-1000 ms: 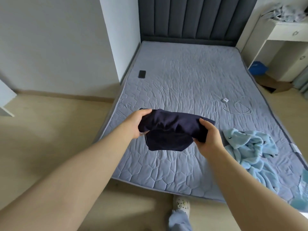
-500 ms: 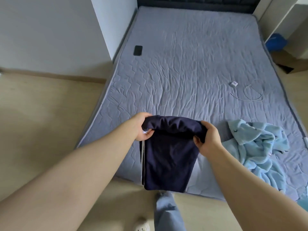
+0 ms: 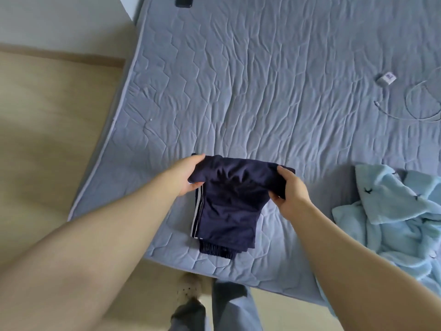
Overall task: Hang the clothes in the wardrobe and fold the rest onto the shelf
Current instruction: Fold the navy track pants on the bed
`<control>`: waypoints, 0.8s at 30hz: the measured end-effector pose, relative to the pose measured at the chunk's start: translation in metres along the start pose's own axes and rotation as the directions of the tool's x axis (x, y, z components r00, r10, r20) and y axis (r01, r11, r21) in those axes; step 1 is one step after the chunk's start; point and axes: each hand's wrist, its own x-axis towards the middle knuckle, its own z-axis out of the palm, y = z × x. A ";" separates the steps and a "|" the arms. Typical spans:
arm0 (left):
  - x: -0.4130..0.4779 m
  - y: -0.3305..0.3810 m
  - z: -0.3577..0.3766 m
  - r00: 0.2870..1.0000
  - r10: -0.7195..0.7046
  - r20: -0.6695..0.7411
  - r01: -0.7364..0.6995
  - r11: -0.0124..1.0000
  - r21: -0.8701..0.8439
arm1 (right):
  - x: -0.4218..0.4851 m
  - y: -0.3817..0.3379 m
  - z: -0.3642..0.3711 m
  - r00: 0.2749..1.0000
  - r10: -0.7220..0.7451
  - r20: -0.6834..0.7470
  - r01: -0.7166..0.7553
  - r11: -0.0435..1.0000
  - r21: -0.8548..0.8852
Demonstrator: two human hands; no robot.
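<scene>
Head camera looks down on a grey quilted mattress [image 3: 262, 91] with a crumpled pale-blue fleece [image 3: 393, 223] at right. Folded navy trousers [image 3: 229, 211] (white side stripes) lie near its front edge, left hand [image 3: 188, 175] and right hand [image 3: 290, 192] each pinching a top corner.

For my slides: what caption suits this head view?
Left hand and right hand grip a folded navy garment on a quilted mattress beside a pale blue garment.

navy white-striped trousers [image 3: 226, 206], grey-blue quilted mattress [image 3: 262, 91]
</scene>
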 end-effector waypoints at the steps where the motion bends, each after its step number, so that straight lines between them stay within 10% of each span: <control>1: 0.004 -0.009 -0.003 1.000 -0.024 -0.011 0.024 0.998 0.049 | 0.004 0.011 -0.005 1.000 0.028 -0.004 -0.028 1.000 -0.013; 12: 0.052 -0.137 -0.051 0.985 -0.096 -0.145 0.161 0.822 0.546 | 0.033 0.126 -0.062 0.979 0.198 -0.050 -0.196 0.838 -0.510; 24: 0.126 -0.219 -0.052 0.982 -0.032 -0.184 0.140 0.777 0.614 | 0.101 0.200 -0.080 0.968 0.244 -0.065 -0.224 0.708 -0.670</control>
